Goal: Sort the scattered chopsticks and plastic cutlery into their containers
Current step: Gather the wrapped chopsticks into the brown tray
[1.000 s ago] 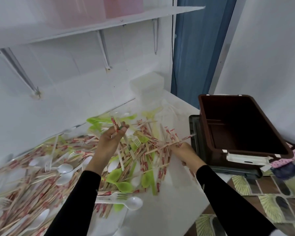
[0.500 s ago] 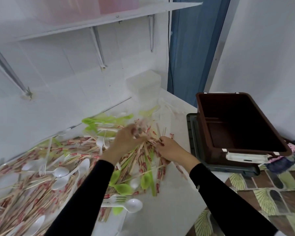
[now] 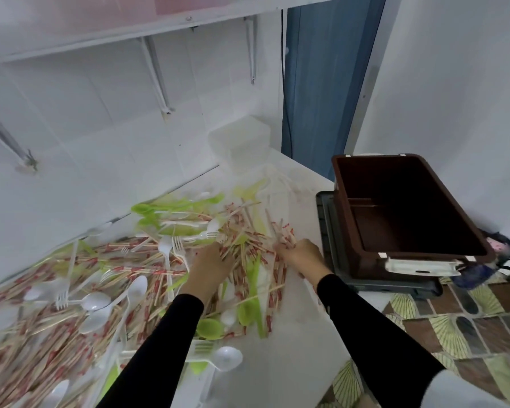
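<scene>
Both hands have dropped from mid-air into the chopsticks (image 3: 247, 245) piled near the worktop's (image 3: 292, 363) right edge, beside the empty brown bin (image 3: 362, 240). The left hand (image 3: 209, 265) lies spread, palm down, on the heap; the right hand (image 3: 302, 256), nearer the bin, has fingers (image 3: 280, 247) curled onto sticks lying lengthwise toward the back wall.

Both hands, left (image 3: 209, 265) and right (image 3: 302, 256), have dropped flat onto the chopsticks (image 3: 244, 240)
</scene>
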Available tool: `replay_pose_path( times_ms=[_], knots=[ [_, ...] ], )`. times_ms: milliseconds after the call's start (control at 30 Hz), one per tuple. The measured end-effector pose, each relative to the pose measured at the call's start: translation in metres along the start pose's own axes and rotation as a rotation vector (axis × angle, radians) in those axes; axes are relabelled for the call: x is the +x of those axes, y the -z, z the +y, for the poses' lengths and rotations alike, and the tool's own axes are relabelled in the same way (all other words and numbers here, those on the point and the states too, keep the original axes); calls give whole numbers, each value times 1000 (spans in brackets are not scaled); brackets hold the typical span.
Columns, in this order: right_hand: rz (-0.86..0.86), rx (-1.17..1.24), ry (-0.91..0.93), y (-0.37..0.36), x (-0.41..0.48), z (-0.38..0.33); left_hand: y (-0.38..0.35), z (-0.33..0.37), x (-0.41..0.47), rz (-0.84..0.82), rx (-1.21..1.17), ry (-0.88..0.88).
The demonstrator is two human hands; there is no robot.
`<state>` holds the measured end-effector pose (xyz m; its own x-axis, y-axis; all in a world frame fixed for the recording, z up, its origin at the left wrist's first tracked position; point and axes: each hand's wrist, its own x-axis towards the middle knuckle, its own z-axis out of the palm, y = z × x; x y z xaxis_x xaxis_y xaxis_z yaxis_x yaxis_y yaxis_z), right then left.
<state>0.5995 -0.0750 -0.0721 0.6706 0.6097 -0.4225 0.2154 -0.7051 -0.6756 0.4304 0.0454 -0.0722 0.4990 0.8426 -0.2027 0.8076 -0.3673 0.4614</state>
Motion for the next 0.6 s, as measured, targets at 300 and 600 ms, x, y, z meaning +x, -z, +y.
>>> replay_pose_path(
  times_ms=[300,600],
  knots=[
    [-49,-126,88,-14,5,-15,28,1,1,84,-300,-78],
    [-60,194,-38,4,4,13,5,34,0,-3,-320,-115]
  ],
)
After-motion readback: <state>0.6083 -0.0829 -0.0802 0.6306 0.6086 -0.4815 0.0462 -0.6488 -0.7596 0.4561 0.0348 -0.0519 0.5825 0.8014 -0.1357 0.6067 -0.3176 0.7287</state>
